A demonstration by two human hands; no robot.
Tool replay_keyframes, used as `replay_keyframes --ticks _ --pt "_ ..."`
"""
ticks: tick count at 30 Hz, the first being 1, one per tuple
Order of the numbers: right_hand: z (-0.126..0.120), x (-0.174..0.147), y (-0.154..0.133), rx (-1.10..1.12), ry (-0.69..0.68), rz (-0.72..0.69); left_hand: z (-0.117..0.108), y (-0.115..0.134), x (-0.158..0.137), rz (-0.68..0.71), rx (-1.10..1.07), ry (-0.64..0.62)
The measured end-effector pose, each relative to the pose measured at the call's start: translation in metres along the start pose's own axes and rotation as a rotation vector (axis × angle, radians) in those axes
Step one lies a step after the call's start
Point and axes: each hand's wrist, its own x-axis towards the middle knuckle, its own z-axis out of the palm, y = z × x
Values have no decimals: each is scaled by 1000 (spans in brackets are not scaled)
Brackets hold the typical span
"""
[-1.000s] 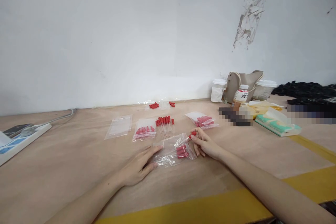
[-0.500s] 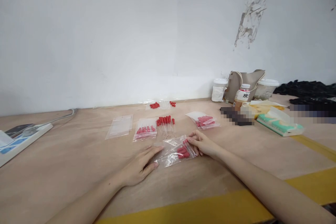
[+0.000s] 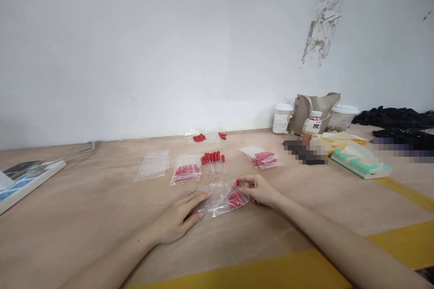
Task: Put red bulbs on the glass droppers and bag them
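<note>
A clear zip bag (image 3: 217, 207) lies flat on the table, with several red-bulbed droppers (image 3: 234, 200) showing inside it. My left hand (image 3: 178, 216) rests at the bag's left end, fingers stretched out and thumb apart, fingertips touching the plastic. At the bag's right end, my right hand (image 3: 256, 188) pinches the red bulb of a dropper (image 3: 236, 183); that dropper's stem is hard to make out in the bag. Just beyond the bag, a row of loose droppers (image 3: 212, 162) lies with red bulbs pointing away from me.
Left of the row lie a filled bag (image 3: 186, 169) and flat clear bags (image 3: 154, 165). Another filled bag pile (image 3: 262, 158) is to the right. Red pieces (image 3: 199, 137) lie by the wall. A power strip (image 3: 30, 185), bottle (image 3: 310, 127), cup (image 3: 282, 119) and tissue pack (image 3: 359, 162) stand around.
My right hand has shifted slightly down and its fingertips have moved left over the bag, where a red bulb now shows between them. The left hand has stayed at the bag's left end.
</note>
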Motion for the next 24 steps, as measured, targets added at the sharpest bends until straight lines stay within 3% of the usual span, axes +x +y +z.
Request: replay_keyframes --ticks 10,18,24 --pt "3 -1 1 88 71 11 -1 2 3 3 6 -25" --pt "4 -1 8 130 -66 -161 0 0 1 7 20 -40" --pt "1 3 13 132 -75 -119 -1 0 2 -1 17 -60"
